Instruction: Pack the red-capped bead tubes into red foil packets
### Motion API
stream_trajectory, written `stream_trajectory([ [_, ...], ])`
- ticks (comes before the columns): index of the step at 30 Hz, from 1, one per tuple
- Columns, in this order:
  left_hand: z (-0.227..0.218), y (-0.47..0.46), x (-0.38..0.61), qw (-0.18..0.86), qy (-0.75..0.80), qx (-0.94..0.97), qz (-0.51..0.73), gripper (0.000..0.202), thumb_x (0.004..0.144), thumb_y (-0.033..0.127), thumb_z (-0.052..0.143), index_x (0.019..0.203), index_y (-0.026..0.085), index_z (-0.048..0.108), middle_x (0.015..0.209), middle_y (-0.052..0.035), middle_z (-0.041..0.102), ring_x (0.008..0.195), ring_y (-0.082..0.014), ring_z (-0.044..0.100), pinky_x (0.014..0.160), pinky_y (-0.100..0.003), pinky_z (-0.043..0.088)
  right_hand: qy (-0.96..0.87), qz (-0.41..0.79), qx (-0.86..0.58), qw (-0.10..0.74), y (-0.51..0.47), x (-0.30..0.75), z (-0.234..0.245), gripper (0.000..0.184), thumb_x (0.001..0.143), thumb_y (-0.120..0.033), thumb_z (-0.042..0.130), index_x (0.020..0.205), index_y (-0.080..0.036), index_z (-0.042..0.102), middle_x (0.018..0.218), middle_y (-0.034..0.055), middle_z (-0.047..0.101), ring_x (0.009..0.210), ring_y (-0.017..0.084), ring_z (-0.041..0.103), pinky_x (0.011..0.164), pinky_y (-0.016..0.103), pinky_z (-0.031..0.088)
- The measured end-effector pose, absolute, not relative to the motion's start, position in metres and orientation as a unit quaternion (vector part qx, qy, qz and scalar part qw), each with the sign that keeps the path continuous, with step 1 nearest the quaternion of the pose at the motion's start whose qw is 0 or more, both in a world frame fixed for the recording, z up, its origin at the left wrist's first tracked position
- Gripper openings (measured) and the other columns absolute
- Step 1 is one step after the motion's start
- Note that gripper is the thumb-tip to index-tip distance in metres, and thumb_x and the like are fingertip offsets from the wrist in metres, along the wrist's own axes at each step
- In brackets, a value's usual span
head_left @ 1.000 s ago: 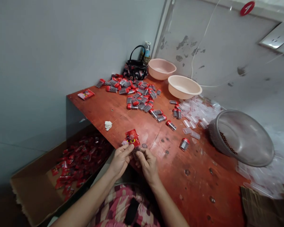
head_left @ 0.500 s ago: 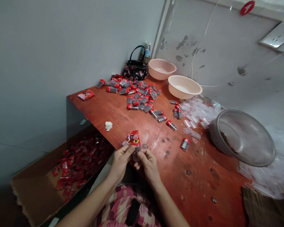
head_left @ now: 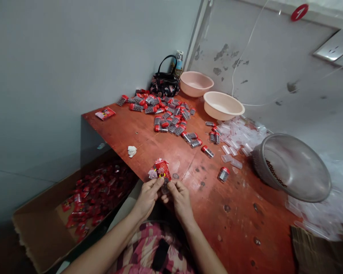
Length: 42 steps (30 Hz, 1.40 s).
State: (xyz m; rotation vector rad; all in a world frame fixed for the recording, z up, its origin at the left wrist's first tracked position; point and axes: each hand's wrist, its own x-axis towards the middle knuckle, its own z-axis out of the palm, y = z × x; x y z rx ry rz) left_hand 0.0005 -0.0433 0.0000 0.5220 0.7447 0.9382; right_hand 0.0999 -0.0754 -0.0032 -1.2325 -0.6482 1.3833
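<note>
Both hands, left hand point(head_left: 147, 196) and right hand point(head_left: 179, 196), pinch a red packet point(head_left: 161, 169) between their fingertips.

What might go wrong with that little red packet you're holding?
The left hand and right hand pinch the red packet right at the edge of the table, so it might slip and fall to the lap. The metal bowl sits tilted; its dark beads might spill out.
</note>
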Motion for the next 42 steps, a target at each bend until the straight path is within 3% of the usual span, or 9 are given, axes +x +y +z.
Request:
stream_trajectory([
  [4,0.004,-0.036,-0.008,0.777,0.374,0.226,0.453,0.021,0.071,0.032,0.061,0.071,0.011,0.061,0.063,-0.002,0.059,0.054,-0.0109,0.052,0.046,-0.022,0.04,-0.303,0.598,-0.504,0.544,-0.083,0.099,0.001,0.031,0.075,-0.035,0.06,0.099,-0.016,0.058,0.069,0.0016,0.065,0.059,0.013,0.063,0.059,0.025,0.052],
  [15,-0.003,-0.05,-0.018,0.768,0.393,0.241,0.444,0.015,0.066,0.025,0.067,0.069,0.01,0.064,0.067,-0.005,0.065,0.064,-0.0148,0.059,0.064,-0.028,0.048,-0.192,0.618,-0.487,0.586,-0.065,0.089,-0.008,0.024,0.066,-0.028,0.07,0.074,-0.016,0.051,0.054,-0.0026,0.063,0.042,0.01,0.06,0.044,0.018,0.05],
  [19,-0.002,-0.052,-0.05,0.702,0.418,0.187,0.545,0.026,0.072,0.038,0.059,0.08,0.013,0.063,0.092,-0.0095,0.067,0.091,-0.0227,0.06,0.079,-0.036,0.048,-0.225,0.623,-0.479,0.576,-0.065,0.09,-0.001,0.023,0.067,-0.026,0.069,0.08,-0.016,0.053,0.066,0.0013,0.067,0.052,0.011,0.063,0.047,0.019,0.051],
  [22,-0.008,-0.054,-0.07,0.656,0.487,0.171,0.551,0.044,0.075,0.05,0.049,0.1,0.015,0.059,0.103,-0.0134,0.064,0.094,-0.0253,0.06,0.082,-0.042,0.046,-0.242,0.596,-0.496,0.583,-0.067,0.101,0.002,0.02,0.07,-0.027,0.066,0.08,-0.016,0.053,0.069,0.0019,0.066,0.052,0.011,0.062,0.046,0.019,0.05],
  [25,-0.015,-0.048,-0.069,0.576,0.555,0.359,0.481,0.044,0.073,0.044,0.055,0.106,0.016,0.059,0.108,-0.0142,0.062,0.096,-0.0278,0.059,0.087,-0.045,0.042,-0.258,0.579,-0.516,0.577,-0.068,0.111,0.002,0.017,0.073,-0.03,0.062,0.08,-0.016,0.053,0.069,0.0015,0.065,0.051,0.01,0.06,0.044,0.018,0.048],
  [28,-0.018,-0.029,-0.051,0.373,0.525,0.622,0.446,0.039,0.07,0.035,0.061,0.107,0.024,0.061,0.122,-0.0069,0.054,0.115,-0.028,0.044,0.1,-0.043,0.028,-0.282,0.575,-0.526,0.56,-0.069,0.113,0.001,0.018,0.075,-0.033,0.06,0.08,-0.016,0.053,0.068,0.001,0.064,0.05,0.009,0.059,0.044,0.018,0.046],
  [32,-0.024,0.001,-0.028,0.22,0.491,0.754,0.376,0.035,0.071,0.031,0.06,0.106,0.027,0.062,0.123,-0.0059,0.053,0.122,-0.0314,0.033,0.101,-0.051,0.019,-0.315,0.572,-0.539,0.533,-0.071,0.112,0.002,0.02,0.077,-0.035,0.057,0.078,-0.015,0.053,0.067,0.0013,0.063,0.05,0.009,0.058,0.044,0.017,0.044],
  [37,-0.038,0.011,-0.023,0.172,0.493,0.774,0.358,0.024,0.078,0.027,0.051,0.097,0.027,0.066,0.115,-0.0053,0.059,0.121,-0.0291,0.037,0.1,-0.054,0.015,-0.349,0.537,-0.567,0.518,-0.06,0.12,0.006,0.018,0.078,-0.033,0.055,0.077,-0.015,0.055,0.066,0.0002,0.061,0.053,0.009,0.057,0.047,0.018,0.044],
  [42,-0.028,-0.001,-0.02,0.232,0.476,0.735,0.424,0.024,0.078,0.025,0.051,0.097,0.028,0.065,0.117,-0.0041,0.057,0.122,-0.0267,0.036,0.101,-0.053,0.017,-0.333,0.536,-0.546,0.551,-0.031,0.118,0.002,0.028,0.071,-0.029,0.063,0.095,-0.018,0.053,0.084,0.0021,0.063,0.074,0.013,0.06,0.06,0.021,0.048],
])
